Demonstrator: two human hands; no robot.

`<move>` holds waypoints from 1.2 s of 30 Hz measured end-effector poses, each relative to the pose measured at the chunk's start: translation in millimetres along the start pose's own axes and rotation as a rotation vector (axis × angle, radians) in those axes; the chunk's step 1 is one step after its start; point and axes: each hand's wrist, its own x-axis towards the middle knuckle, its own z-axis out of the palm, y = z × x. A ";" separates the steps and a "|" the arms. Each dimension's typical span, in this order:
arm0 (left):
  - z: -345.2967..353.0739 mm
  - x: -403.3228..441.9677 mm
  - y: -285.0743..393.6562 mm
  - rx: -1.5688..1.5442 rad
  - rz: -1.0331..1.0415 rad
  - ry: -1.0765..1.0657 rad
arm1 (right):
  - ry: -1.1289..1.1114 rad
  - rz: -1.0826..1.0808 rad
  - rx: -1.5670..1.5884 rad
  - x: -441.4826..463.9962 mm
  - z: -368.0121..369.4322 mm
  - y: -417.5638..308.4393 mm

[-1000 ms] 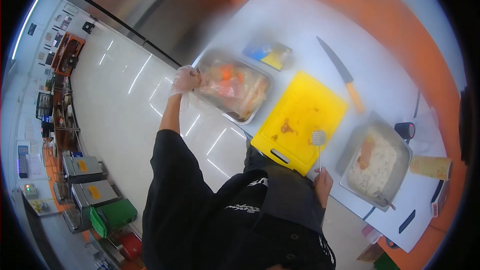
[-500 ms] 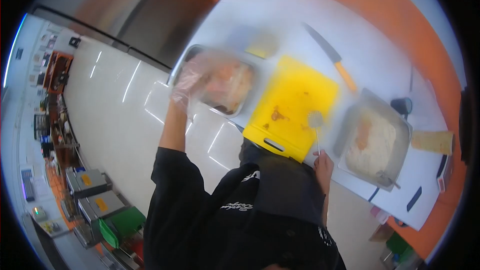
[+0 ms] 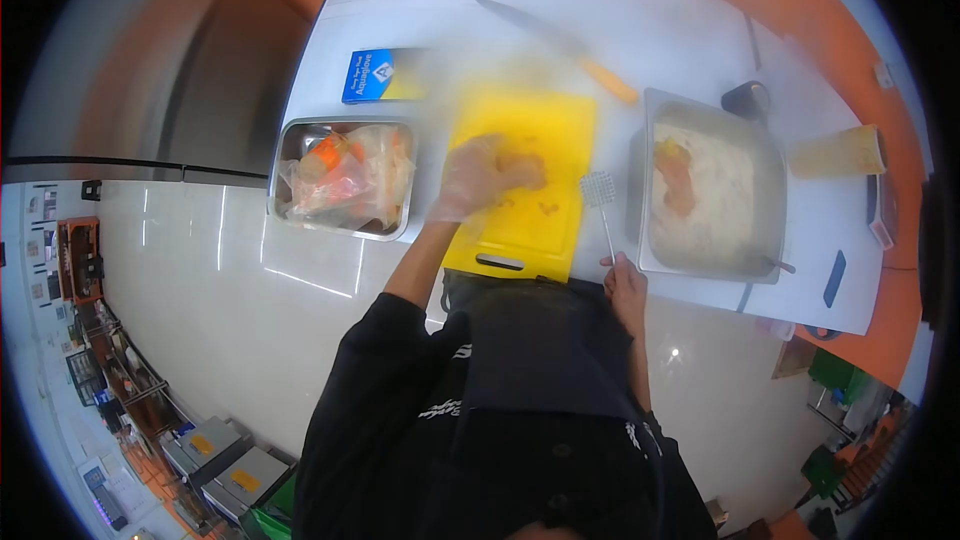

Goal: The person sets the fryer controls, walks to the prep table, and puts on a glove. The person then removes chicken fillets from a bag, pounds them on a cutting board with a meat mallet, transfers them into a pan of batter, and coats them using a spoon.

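My left hand (image 3: 470,178), in a clear plastic glove, is over the yellow cutting board (image 3: 560,120), blurred by motion. Its fingers are closed on a piece of raw meat (image 3: 525,172), which lies on or just over the board. Small meat scraps dot the board nearer to me. In my right hand (image 3: 625,285), bare and closed, is the thin handle of a meat tenderizer (image 3: 598,190). The tool's square, grid-patterned head points away from me, at the board's right edge.
On the left is a metal tray (image 3: 410,215) with bagged meat; behind it, a blue glove box (image 3: 372,75). A knife (image 3: 610,80) with an orange handle lies beyond the board. At right stands a deep metal pan (image 3: 650,265) holding pale powder and a meat piece.
My left hand has left the metal tray and moved right to the cutting board, bringing a piece of meat. My right hand still holds the tenderizer. The view has turned.
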 end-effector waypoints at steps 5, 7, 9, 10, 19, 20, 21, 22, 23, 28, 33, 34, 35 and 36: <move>27.2 9.9 -14.4 -0.084 0.042 -0.115 | -0.010 0.008 0.047 8.9 3.4 10.1; 19.3 5.3 -3.0 -0.116 0.028 -0.162 | -0.030 0.017 0.071 8.9 4.7 7.6; 29.8 7.3 -13.8 -0.369 -0.040 -0.191 | -0.021 0.009 0.072 10.7 6.2 8.9; 29.5 6.4 -13.1 -0.495 -0.078 -0.205 | -0.019 0.006 0.072 10.7 7.4 9.2; 12.8 2.2 -1.6 0.229 -0.102 -0.136 | -0.028 0.037 0.099 9.5 11.3 -0.3; 7.1 2.2 0.7 0.195 -0.147 -0.181 | -0.028 0.032 0.102 10.1 11.2 0.6; 0.1 1.6 3.6 0.161 -0.191 -0.228 | -0.027 0.028 0.107 10.2 11.0 2.0; -5.2 1.6 7.2 0.128 -0.234 -0.276 | -0.025 0.025 0.114 10.2 11.1 3.2; -7.6 0.7 11.1 0.066 -0.206 -0.304 | -0.023 0.029 0.117 9.3 11.1 2.9; -4.7 -7.9 8.2 -0.120 -0.042 -0.291 | -0.004 0.008 0.102 11.5 12.7 3.8; 3.2 0.6 8.2 -0.478 -0.070 -0.354 | 0.008 -0.015 0.068 9.8 13.3 -1.0; 4.0 2.0 13.6 -0.516 -0.063 -0.330 | 0.008 -0.008 0.072 8.7 12.7 -3.3; 4.4 2.3 19.5 -0.606 -0.062 -0.343 | 0.001 -0.007 0.080 8.0 11.6 -4.4; 4.0 1.9 26.7 -0.697 -0.061 -0.356 | -0.005 -0.005 0.088 7.1 10.5 -5.4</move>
